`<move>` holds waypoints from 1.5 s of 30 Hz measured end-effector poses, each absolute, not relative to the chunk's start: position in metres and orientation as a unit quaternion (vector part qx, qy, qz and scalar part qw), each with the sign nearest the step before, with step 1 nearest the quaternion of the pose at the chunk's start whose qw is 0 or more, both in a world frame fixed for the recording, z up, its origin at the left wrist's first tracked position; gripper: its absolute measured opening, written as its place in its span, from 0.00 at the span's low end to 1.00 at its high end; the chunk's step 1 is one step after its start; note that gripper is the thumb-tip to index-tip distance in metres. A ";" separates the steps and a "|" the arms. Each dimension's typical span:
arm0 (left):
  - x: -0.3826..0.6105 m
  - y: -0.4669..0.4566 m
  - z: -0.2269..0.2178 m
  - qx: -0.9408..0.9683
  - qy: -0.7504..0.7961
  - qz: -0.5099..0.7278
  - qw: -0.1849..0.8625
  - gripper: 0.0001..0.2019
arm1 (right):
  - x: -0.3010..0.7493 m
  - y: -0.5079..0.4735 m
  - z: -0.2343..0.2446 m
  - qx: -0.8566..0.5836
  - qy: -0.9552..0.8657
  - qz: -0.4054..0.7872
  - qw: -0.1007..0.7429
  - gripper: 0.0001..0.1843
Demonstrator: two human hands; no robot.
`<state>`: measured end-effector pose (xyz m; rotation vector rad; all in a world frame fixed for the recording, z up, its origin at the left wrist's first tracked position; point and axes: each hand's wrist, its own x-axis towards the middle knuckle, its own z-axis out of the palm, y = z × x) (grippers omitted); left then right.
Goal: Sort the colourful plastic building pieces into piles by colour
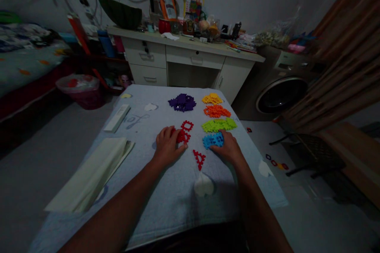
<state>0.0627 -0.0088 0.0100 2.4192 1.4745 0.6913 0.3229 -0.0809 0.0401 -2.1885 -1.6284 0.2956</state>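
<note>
Flat plastic interlocking building pieces with notched edges lie on the cloth-covered table, sorted by colour. My left hand (168, 144) curls around a small cluster of red pieces (184, 137), its fingertips partly hidden by them. Just beyond it lies a single red square piece (187, 121). Between my hands, closer to me, rests a red triangle piece (199, 159). My right hand (230, 146) grips the right end of the blue pieces (211, 140), thumb on the near side and fingers at the far side. Light green pieces (219, 125) lie right behind that hand.
Behind the green are orange pieces (217, 111) and yellow pieces (211, 98); a purple pile (182, 102) sits at the back middle. A long white box (117, 118) and a folded pale sheet (92, 172) lie on the left. Several pieces (273, 163) are on the floor.
</note>
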 end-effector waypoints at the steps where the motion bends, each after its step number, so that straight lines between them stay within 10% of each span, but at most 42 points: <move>1: 0.063 -0.010 0.010 0.829 0.496 0.234 0.113 0.32 | 0.317 -0.080 0.040 -0.774 -0.588 0.107 0.207 0.42; 12: 0.064 -0.011 0.003 0.841 0.462 0.244 0.137 0.48 | 0.244 -0.038 0.055 -0.696 -0.629 0.158 0.307 0.26; 22: 0.063 -0.004 0.006 0.735 0.528 0.372 0.205 0.57 | 0.217 0.003 0.062 -0.607 -0.662 0.246 0.365 0.36; 31: 0.056 0.013 0.003 0.696 0.530 0.455 0.166 0.34 | 0.328 0.014 0.061 -0.694 -0.569 0.104 0.428 0.16; 45: 0.056 0.022 0.004 0.758 0.509 0.382 0.140 0.18 | 0.368 0.000 0.021 -0.835 -0.473 0.043 0.277 0.42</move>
